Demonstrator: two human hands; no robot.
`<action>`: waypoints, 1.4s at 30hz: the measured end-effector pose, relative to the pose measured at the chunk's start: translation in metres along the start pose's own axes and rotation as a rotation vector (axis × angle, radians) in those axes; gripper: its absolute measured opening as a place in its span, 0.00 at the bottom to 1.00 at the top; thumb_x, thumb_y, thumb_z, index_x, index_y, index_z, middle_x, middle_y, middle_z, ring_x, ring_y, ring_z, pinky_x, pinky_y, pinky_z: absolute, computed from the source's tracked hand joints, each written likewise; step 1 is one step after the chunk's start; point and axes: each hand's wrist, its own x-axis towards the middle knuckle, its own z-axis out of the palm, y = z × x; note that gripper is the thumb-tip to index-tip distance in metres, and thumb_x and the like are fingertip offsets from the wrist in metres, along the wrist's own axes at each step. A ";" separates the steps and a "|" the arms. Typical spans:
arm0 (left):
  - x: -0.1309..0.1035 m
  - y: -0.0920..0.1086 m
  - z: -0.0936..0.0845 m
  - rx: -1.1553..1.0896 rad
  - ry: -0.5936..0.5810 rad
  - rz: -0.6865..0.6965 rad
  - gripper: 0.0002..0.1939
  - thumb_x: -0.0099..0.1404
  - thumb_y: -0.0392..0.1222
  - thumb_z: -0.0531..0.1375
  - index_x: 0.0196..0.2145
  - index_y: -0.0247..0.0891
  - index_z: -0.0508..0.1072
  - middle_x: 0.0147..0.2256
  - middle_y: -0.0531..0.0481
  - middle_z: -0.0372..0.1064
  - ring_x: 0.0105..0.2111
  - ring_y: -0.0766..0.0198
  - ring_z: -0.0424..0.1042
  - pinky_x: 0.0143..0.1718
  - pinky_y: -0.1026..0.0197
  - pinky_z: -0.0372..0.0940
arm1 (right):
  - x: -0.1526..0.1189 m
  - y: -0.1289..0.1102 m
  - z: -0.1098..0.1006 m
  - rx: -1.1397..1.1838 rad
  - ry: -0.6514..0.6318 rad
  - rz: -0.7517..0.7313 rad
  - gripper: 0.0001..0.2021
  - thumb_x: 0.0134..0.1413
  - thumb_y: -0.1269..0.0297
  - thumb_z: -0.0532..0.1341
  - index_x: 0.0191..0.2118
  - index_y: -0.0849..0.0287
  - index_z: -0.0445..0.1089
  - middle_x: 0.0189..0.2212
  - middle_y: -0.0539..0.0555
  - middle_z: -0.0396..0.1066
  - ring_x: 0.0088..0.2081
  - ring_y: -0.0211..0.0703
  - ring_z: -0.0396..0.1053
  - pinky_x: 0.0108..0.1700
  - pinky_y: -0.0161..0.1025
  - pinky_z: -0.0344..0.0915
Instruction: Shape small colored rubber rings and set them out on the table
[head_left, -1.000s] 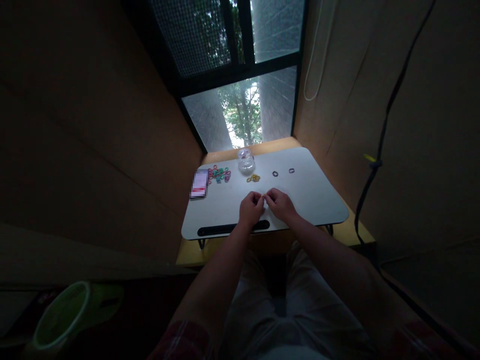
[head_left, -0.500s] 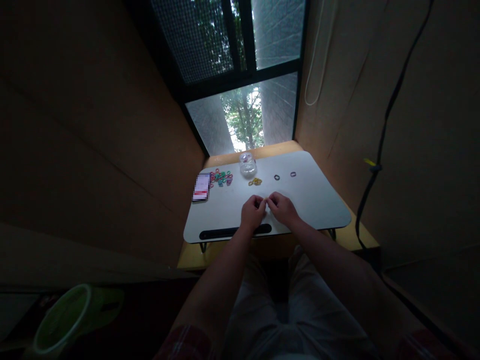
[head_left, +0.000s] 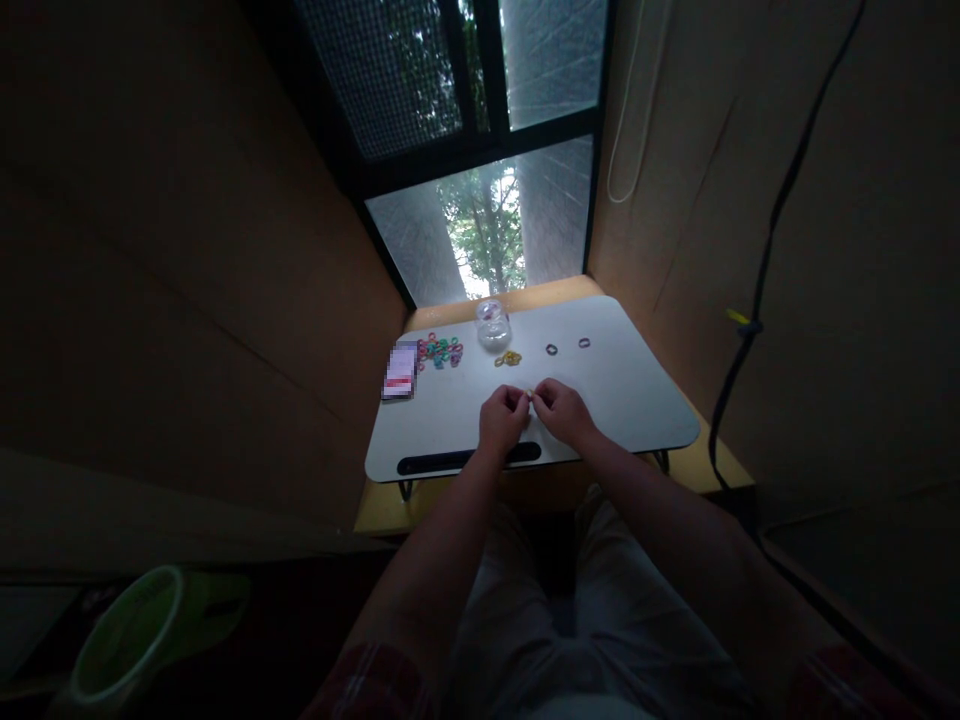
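My left hand (head_left: 502,420) and my right hand (head_left: 562,412) meet over the front middle of a white lap table (head_left: 435,415). Their fingertips pinch a small yellowish band (head_left: 529,394) between them. Just beyond my hands lies a small group of yellow bands (head_left: 512,358). To the right of that group are a dark ring-shaped band (head_left: 552,350) and a purplish one (head_left: 584,343). A pile of mixed red, green and purple bands (head_left: 441,350) rests at the left. Behind the yellow group stands a clear plastic container (head_left: 493,326).
A phone (head_left: 400,371) lies at the table's left edge. A black slotted strip (head_left: 435,463) runs along the front edge, partly under my left forearm. A dark cord (head_left: 772,235) hangs at the right. A green bin (head_left: 127,635) stands on the floor at lower left.
The whole view has shifted slightly, with the table a little higher in it. A bit more of the yellowish band shows between my fingertips.
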 end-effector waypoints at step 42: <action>-0.003 0.007 -0.002 0.056 -0.047 0.025 0.07 0.59 0.44 0.58 0.30 0.39 0.69 0.25 0.54 0.68 0.25 0.68 0.65 0.29 0.64 0.58 | 0.001 0.000 -0.002 -0.017 0.039 -0.017 0.03 0.50 0.66 0.57 0.30 0.58 0.67 0.27 0.50 0.68 0.27 0.37 0.63 0.32 0.35 0.59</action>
